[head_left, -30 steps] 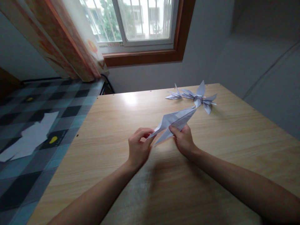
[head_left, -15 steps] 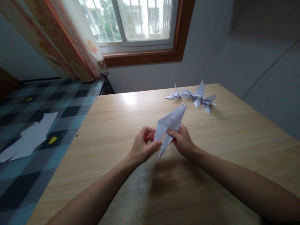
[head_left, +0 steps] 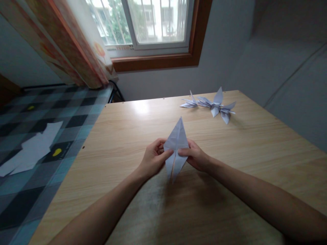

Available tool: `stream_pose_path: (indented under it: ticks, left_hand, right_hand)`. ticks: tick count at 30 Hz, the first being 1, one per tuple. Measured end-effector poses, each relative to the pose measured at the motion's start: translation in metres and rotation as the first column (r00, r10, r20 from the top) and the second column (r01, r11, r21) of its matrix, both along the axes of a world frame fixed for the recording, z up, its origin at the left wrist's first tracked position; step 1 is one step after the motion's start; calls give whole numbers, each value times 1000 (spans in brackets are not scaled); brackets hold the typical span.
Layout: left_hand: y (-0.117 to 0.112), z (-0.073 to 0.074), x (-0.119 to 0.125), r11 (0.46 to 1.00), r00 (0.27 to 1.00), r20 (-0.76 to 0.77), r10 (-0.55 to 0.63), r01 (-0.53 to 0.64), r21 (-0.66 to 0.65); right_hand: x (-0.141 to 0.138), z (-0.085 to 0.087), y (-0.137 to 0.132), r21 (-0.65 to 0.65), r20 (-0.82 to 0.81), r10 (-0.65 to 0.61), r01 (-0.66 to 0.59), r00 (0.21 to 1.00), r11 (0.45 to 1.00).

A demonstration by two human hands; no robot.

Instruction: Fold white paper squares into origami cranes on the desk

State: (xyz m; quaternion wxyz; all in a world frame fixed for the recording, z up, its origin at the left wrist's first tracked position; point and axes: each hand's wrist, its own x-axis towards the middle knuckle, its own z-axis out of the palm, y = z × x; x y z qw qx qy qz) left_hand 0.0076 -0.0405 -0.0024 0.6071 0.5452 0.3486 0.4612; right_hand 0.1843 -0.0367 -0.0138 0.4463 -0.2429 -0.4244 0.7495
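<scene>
A white folded paper (head_left: 178,136), kite-shaped with a slit running up from its lower point, is held above the wooden table (head_left: 122,136). My left hand (head_left: 154,156) pinches its left edge, thumb on the front face and fingers behind. My right hand (head_left: 196,154) grips the right edge in the same way, its thumb lying near the top of the slit. The paper's tip points away from me, and its two lower flaps hang towards me. The fingers behind the paper are partly hidden.
Several white folded paper flowers (head_left: 216,105) lie near the table's far edge. To the left, white paper sheets (head_left: 35,146) rest on a checked cloth (head_left: 15,194). A curtain (head_left: 74,44) hangs beside the window (head_left: 158,23) beyond the table.
The folded paper has turned from leaning right to pointing straight away, its front now flatter towards me. My left hand, formerly loose at the lower flap, now pinches the left edge.
</scene>
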Motion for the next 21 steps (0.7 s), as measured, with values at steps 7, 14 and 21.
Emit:
stream_pose_path:
  ticks: [7, 14, 21]
  left_hand:
    - [1, 3, -1, 1000, 999, -51, -8, 8, -1]
    - [0, 3, -1, 1000, 998, -56, -12, 12, 8]
    - [0, 4, -1, 999, 998, -56, -43, 42, -7]
  right_hand:
    - [3, -2, -1, 34, 50, 19, -21, 999, 999]
    - [6, -1, -3, -1, 79, 86, -86, 993, 996]
    - [6, 4, -2, 71, 111, 103, -111, 989, 991]
